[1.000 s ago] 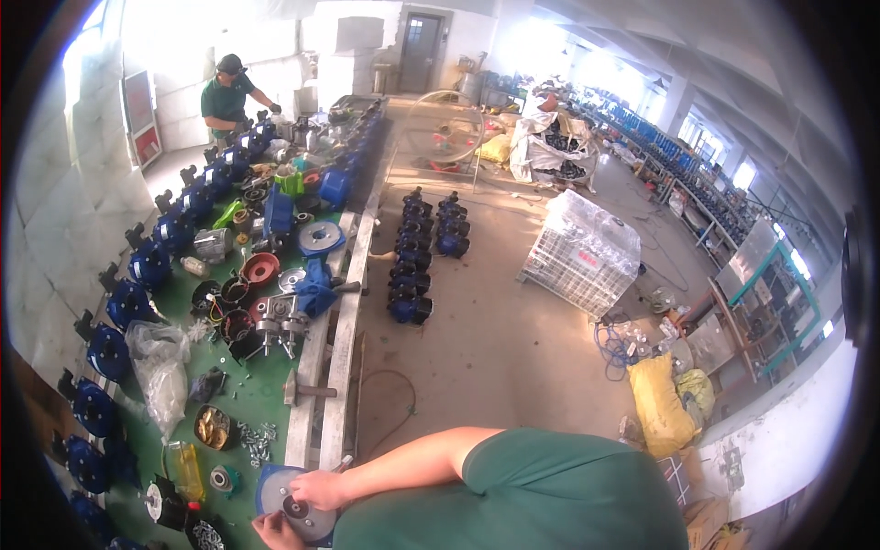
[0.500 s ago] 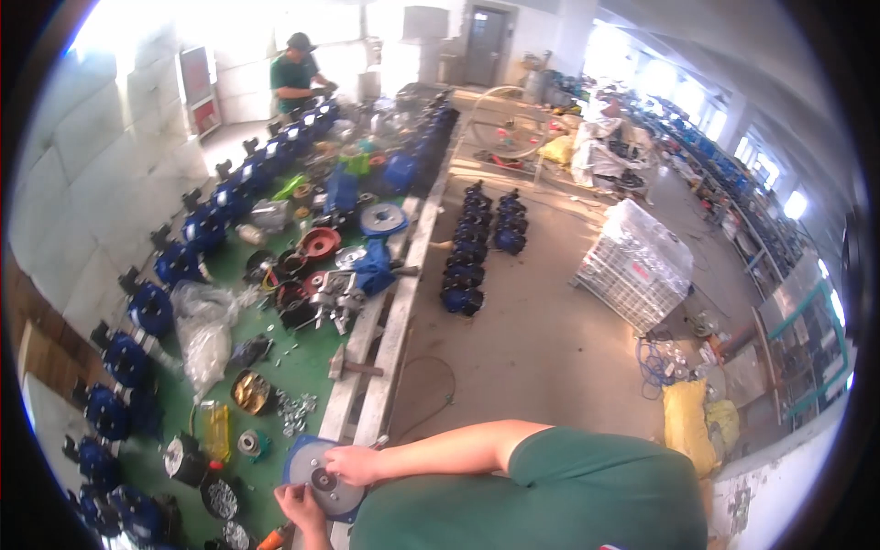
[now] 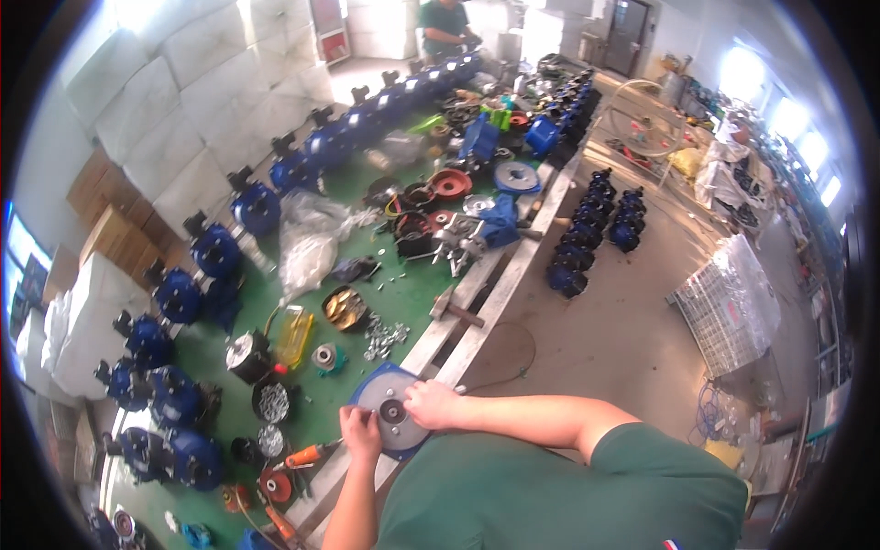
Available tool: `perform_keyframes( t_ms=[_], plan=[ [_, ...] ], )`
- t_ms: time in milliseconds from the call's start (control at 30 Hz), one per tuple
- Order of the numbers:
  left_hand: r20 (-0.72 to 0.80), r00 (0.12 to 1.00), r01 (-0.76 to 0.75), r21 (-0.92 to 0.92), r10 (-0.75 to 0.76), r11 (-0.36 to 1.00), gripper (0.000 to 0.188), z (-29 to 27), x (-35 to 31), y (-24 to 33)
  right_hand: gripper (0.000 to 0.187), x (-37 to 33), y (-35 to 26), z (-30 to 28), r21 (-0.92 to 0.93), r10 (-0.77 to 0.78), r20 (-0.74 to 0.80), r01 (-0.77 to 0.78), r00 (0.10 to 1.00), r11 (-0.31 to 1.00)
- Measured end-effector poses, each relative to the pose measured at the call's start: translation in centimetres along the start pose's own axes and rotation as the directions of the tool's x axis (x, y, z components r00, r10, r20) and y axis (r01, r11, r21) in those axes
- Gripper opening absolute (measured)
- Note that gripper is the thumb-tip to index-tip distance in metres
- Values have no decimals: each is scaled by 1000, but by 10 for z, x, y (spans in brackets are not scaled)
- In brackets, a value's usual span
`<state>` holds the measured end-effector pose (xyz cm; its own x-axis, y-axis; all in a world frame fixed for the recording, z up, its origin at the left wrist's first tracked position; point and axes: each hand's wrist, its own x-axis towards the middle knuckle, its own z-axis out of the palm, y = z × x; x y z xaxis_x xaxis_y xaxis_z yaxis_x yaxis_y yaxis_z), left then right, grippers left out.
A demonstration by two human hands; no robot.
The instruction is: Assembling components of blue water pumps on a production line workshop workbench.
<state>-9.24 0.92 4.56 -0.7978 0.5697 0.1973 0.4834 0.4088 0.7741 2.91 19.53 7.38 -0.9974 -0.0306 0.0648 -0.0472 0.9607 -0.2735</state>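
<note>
In the head view, the round grey plate with blue corners [image 3: 392, 410] lies flat at the edge of the green desk [image 3: 417, 280], over the pale beams [image 3: 511, 277]. The person's right hand [image 3: 433, 404] rests on its right side, fingers bent; whether that grip closes on anything cannot be told. The left hand [image 3: 361, 431] is at its left edge, thumb and fingertips drawn together; any small part pinched there is too small to make out.

The likeliest trouble is a slip: a lopsided push from the right could turn or slide the plate, since no clamp shows and the beams leave a gap between them. A small part let go there might drop through that gap. The orange-handled tool [image 3: 305, 456] lies near the left forearm, which could knock it if swung outward. Loose bolts [image 3: 385, 339] are spread just beyond the plate, so a careless sweep could scatter them. The hammer [image 3: 463, 314], lying across the beams, might fall if bumped.
</note>
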Motion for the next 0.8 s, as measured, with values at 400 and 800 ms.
perform_keyframes(
  t_ms=[400, 800],
  plan=[
    [63, 997, -36, 44, 34, 998, 9, -6, 5, -3, 20, 13, -2, -15, -76, 14, 268, 6, 963, 997],
    [296, 954, -186, 447, 51, 875, 22, -29, 23, 25, 21, 28, -5, -22, -76, 27, 430, 7, 902, 997]
  ],
)
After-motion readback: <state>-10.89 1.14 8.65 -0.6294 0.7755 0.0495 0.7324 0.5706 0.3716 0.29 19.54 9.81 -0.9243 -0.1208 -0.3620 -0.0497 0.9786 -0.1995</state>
